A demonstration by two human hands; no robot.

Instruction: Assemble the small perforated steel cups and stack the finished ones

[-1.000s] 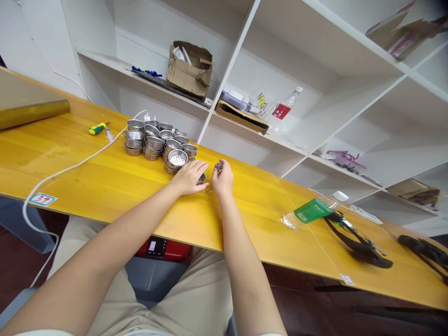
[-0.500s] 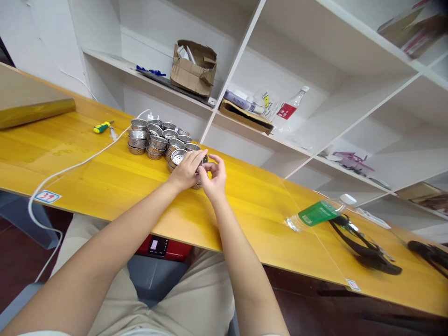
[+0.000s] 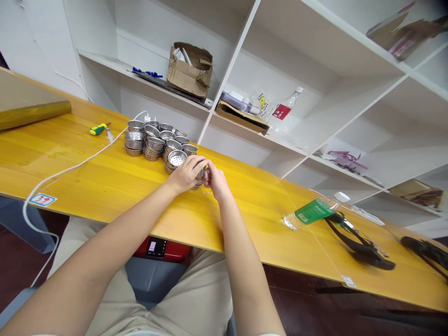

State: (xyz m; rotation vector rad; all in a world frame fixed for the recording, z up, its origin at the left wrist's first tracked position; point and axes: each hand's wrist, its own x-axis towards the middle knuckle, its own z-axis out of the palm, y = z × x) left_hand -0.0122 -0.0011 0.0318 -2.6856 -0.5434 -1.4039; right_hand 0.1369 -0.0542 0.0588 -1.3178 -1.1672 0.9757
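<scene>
Several perforated metal cups stand in stacks on the yellow table, rims up. My left hand curves over a metal cup at the right front end of the stacks, its fingers resting round the cup's top and hiding most of it. Close against the right side of that cup is my right hand, with fingers bent together; what they pinch is too small to make out. A thin wire loop shows just below the fingers.
A green-labelled bottle lies on the table at the right, beside a black strap. A screwdriver and white cable lie left. Shelves with a torn carton rise behind.
My right hand's fingers have closed in and turned beside the cup, where they were spread before. A wire loop now shows under them. The whole view has shifted slightly.
</scene>
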